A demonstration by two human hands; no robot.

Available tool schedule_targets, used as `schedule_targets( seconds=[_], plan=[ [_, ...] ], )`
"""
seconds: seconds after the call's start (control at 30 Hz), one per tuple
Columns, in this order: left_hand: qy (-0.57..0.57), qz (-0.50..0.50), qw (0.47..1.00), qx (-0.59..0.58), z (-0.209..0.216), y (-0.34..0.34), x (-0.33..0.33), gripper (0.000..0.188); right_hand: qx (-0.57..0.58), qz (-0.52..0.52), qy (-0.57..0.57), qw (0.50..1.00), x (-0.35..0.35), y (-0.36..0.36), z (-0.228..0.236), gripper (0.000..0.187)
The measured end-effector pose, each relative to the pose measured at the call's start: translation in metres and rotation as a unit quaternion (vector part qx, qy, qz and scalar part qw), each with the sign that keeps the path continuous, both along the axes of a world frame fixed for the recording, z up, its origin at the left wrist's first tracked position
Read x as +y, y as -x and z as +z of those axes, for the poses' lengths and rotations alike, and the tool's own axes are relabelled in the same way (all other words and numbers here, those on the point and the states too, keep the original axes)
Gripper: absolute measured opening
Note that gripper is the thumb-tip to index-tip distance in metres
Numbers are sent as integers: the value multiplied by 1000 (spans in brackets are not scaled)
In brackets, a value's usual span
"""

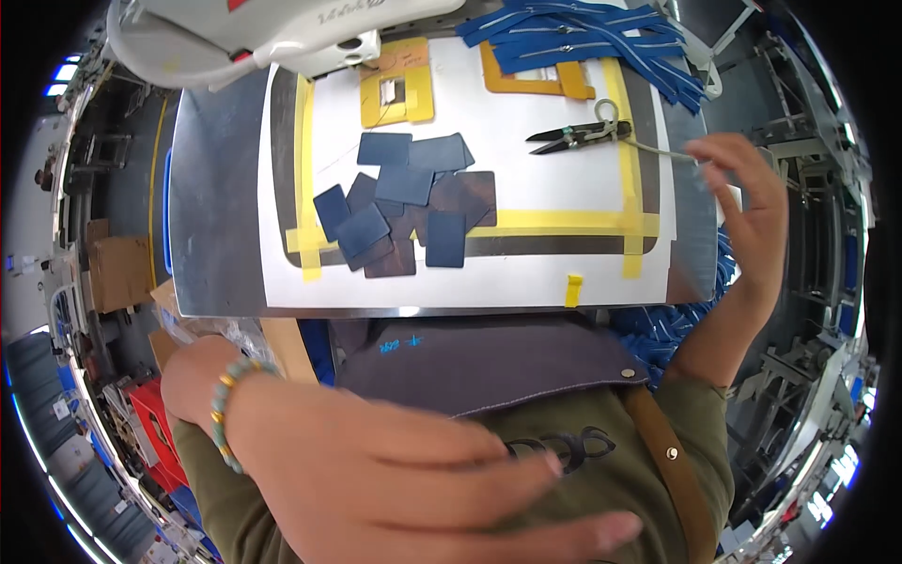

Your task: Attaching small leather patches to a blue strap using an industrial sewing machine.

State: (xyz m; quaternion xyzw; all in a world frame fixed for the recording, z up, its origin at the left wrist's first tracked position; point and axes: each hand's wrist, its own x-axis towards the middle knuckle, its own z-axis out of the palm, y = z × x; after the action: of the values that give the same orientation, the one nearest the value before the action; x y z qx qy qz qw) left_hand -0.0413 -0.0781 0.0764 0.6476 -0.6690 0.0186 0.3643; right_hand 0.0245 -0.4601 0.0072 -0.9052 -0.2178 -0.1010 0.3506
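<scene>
My left hand (395,470), with a beaded bracelet on its wrist, is raised in front of my body. Its fingers are stretched out, slightly blurred, and hold nothing. At the table's right edge is my right hand (752,202), thumb and fingers apart. Its fingertips overlap the end of a pale cord (658,150); whether they touch it I cannot tell. The cord is tied to black thread snips (581,136) lying on the white work sheet (536,179). Left of the snips lies a loose pile of dark blue, leather-like pieces (404,185), some with brown sides up.
A pale sewing machine (272,38) overhangs the table's back left. Yellow templates (420,85) lie near it. Blue zipper strips (583,42) are heaped at the back right, with more zippers (658,338) below the front edge. Yellow tape (526,223) borders the work area.
</scene>
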Motion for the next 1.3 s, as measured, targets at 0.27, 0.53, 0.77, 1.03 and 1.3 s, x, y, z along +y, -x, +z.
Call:
schedule_targets(
  seconds=[0.27,0.53,0.77,1.03,1.3],
  plan=[
    [-217,286,931,-69,-119,-72,79,62,21,315,160,935,120,10,-36,58],
    [-195,327,924,-45,-158,-86,87,66,-36,324,233,916,142,-7,-76,66],
    [-162,307,938,4,-156,-81,103,50,-70,295,130,944,152,-26,-52,48],
    [-142,292,944,61,-149,-82,81,70,53,299,152,941,172,-26,-45,51],
    [-115,236,963,62,-161,-76,73,62,244,248,48,936,168,-28,-44,39]
  ],
)
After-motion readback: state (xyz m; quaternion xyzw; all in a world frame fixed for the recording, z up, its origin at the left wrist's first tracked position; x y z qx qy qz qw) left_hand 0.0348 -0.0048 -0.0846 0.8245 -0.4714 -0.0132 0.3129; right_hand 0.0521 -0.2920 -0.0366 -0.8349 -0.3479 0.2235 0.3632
